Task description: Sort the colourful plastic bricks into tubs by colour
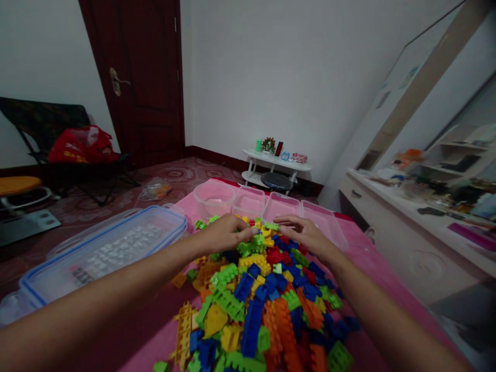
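Note:
A big heap of toy building blocks (253, 284) in green, blue, yellow, orange and red covers the middle of the pink cloth. Over the far left part of the heap lies my left hand (227, 233), thumb stretched to the right and apart from the fingers, which are partly hidden. My right hand (304, 233) is over the far right part, fingers stretched out towards the left. No block shows in either hand. Just beyond the hands stand a round clear tub (214, 194) and a row of clear rectangular boxes (248, 195).
Large clear lids with a blue rim (166, 213) lie to the left of the heap. The pink cloth (368, 268) stretches to the right, beside a cluttered white dresser (391, 212). Farther back are a low white table (256, 154), a door and a chair bearing a red bag (83, 147).

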Motion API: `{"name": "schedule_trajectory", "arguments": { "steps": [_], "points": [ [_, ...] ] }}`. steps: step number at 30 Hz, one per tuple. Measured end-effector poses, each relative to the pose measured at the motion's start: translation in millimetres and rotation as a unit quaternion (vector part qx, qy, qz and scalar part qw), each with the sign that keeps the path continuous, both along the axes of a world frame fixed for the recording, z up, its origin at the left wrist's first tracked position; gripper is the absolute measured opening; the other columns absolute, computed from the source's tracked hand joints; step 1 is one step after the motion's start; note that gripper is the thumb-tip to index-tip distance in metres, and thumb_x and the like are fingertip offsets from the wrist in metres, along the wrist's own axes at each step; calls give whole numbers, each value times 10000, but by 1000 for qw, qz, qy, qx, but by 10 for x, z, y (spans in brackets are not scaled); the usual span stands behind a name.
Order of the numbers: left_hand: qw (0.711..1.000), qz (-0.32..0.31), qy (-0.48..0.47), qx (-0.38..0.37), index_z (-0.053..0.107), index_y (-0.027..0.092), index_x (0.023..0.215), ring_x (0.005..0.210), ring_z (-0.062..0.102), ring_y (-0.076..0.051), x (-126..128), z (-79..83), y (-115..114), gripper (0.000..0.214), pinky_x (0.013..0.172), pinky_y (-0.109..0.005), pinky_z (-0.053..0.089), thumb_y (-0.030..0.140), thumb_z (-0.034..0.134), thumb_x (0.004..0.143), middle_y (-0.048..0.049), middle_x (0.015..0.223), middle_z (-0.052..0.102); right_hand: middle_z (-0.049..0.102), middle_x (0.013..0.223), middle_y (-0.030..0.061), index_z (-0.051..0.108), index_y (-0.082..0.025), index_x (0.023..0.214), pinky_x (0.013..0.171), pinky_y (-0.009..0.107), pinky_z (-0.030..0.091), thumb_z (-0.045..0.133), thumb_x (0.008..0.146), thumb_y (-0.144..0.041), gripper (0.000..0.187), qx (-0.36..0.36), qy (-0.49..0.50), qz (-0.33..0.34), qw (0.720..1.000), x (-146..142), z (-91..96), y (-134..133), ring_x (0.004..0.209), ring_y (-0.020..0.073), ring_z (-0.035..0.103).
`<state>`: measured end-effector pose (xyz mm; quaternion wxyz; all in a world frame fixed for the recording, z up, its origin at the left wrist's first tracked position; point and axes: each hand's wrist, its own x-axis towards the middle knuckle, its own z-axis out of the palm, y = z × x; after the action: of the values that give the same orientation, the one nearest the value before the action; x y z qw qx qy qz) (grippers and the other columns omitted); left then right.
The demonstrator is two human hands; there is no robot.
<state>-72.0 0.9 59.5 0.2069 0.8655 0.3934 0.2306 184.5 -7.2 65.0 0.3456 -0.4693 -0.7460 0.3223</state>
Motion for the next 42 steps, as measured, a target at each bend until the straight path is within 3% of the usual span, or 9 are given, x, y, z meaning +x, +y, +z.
{"name": "schedule_trajectory", "arguments": {
  "steps": [5,9,13,18,22,24,29,34,42],
  "points": [
    [977,210,6,47,649,172,1118,1098,553,-282,-248,-256,68,479,947,-371,402,499,441,836,-133,1166,627,641,1110,89,686,-189,1067,964,396,395,555,835,-449,373,107,-142,-57,982,-42,-279,24,1063,244,554],
    [967,240,85,-26,509,199,1304,1172,512,-309,-211,-491,-66,627,968,-415,387,598,416,829,-157,1293,534,564,1182,84,624,-266,1201,966,407,366,535,837,-528,458,134,-262,-130,947,-225,-399,-38,1110,269,477],
    [965,240,98,-25,492,270,1325,1149,528,-289,-62,-484,-274,544,953,-421,401,551,331,888,-124,1264,536,542,1118,83,627,-280,1164,923,374,375,595,804,-492,419,102,-279,-174,939,-320,-388,-109,1051,254,488],
    [990,134,44,1,623,233,1191,1136,530,-265,2,-331,-431,512,999,-404,380,560,375,885,-95,1197,598,560,976,47,670,-220,950,878,327,396,662,752,-341,232,71,-227,-146,960,-260,-301,-268,975,210,528],
    [998,-23,-59,-25,554,243,1284,1190,511,-220,-38,-207,-619,488,1042,-356,367,510,412,900,-52,1288,579,617,961,39,666,-201,930,866,310,423,580,822,-348,201,60,-121,-44,990,-145,-169,-655,941,190,569],
    [993,-46,-99,-41,543,256,1293,1195,517,-209,-94,-190,-713,462,1041,-347,379,479,415,910,-40,1308,569,639,976,43,661,-200,936,871,318,433,545,848,-401,247,58,-88,-61,993,-26,-158,-826,949,196,581],
    [981,157,-105,49,579,230,1245,1290,420,-264,-274,-427,-766,461,1092,-448,311,486,424,894,-80,1373,494,620,1156,102,645,-181,1067,978,404,393,458,851,-544,462,66,-110,-223,966,467,-484,-821,1117,257,537],
    [964,260,-46,-34,397,133,1395,1349,339,-296,-314,-690,-653,701,1109,-485,268,600,351,875,-149,1449,389,568,1266,168,589,-108,1206,1041,477,327,395,826,-646,686,-66,-168,-309,934,714,-815,-578,1191,315,500],
    [963,250,-100,-26,476,187,1330,1306,400,-241,-248,-748,-612,629,1110,-424,292,606,330,884,-91,1403,456,607,1253,48,630,-242,1154,1022,431,396,573,722,-674,613,-181,60,-154,970,296,-580,-502,1193,282,526]
  ]
}}
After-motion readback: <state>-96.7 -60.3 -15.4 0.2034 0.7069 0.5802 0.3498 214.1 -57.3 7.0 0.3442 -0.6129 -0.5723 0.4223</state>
